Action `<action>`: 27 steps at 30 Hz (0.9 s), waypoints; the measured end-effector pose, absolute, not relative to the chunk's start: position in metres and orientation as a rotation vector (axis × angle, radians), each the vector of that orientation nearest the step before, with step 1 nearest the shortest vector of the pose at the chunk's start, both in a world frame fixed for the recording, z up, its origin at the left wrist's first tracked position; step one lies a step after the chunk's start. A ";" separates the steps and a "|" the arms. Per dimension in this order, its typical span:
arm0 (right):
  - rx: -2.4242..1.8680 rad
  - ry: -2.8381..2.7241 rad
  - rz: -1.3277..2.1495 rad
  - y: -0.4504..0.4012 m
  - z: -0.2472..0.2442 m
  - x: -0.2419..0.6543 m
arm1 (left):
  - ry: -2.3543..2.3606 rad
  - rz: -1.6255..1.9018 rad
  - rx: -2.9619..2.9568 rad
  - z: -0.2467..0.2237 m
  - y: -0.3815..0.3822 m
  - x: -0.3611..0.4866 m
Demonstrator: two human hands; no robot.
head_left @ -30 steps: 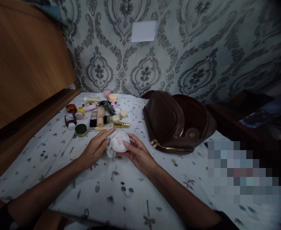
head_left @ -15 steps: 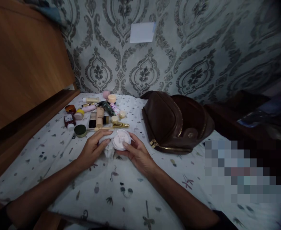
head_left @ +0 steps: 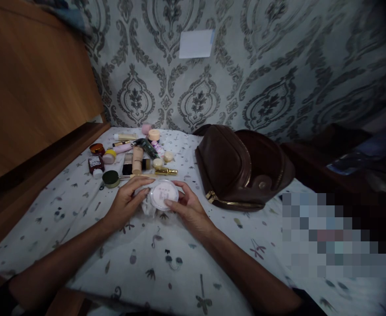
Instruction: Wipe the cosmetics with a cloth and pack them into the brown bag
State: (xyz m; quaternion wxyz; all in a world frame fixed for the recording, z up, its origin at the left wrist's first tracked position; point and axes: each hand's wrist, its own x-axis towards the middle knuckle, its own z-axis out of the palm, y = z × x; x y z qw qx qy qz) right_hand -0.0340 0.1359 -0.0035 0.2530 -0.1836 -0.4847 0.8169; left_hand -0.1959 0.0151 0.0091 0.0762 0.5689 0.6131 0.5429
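Note:
A round white container point(head_left: 164, 194) with faint print on its lid is held between both hands above the patterned sheet. My right hand point(head_left: 189, 208) grips its right side, thumb on the lid. My left hand point(head_left: 128, 201) is closed on crinkled clear wrapping point(head_left: 149, 208) at the container's left edge. Just beyond the hands lie a gold tube point(head_left: 166, 171), a beige tube point(head_left: 137, 160) and a dark green round tin point(head_left: 110, 179).
An unzipped brown bag point(head_left: 235, 171) stands at the right. More cosmetics, including a dark red bottle point(head_left: 95, 164) and a peach-lidded jar point(head_left: 153, 135), lie at the back left. A wooden panel point(head_left: 34, 74) borders the left side, with patterned wallpaper behind.
The white container has shifted slightly left and tilted in my right hand, closer to my left fingers. The items on the sheet and the bag have not moved.

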 end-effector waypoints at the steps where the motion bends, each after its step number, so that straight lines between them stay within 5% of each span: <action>1: -0.504 -1.328 2.221 0.136 -0.003 -0.034 | 1.841 1.627 1.707 0.009 0.015 -0.196; 27: -0.436 -1.258 2.310 0.134 -0.003 -0.034 | 1.819 1.382 1.731 -0.001 0.016 -0.194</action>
